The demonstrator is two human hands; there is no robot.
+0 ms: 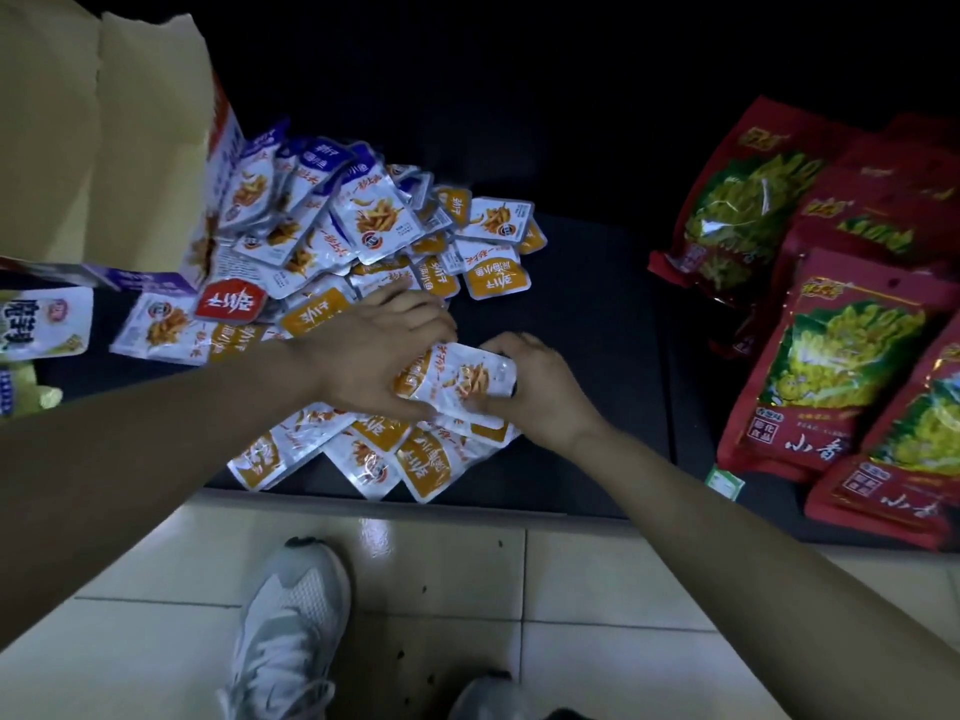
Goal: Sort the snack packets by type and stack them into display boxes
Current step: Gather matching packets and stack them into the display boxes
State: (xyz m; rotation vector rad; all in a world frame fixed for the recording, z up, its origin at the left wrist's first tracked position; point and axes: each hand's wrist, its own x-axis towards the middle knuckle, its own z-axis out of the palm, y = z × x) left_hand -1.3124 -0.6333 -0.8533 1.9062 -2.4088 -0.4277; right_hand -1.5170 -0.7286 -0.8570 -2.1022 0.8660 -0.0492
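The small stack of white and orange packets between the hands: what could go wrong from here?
The stack is held only from its sides by the left hand and the right hand; the glossy packets might slip apart when lifted. The loose packets near the table edge lie just below the hands and might be knocked to the floor.

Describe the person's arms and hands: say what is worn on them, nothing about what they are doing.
Both arms are bare as far as the view reaches: no sleeve shows on the left forearm or the right forearm. The left hand and the right hand wear no gloves. No watch, band or ring shows on the wrists or on the fingers in view.
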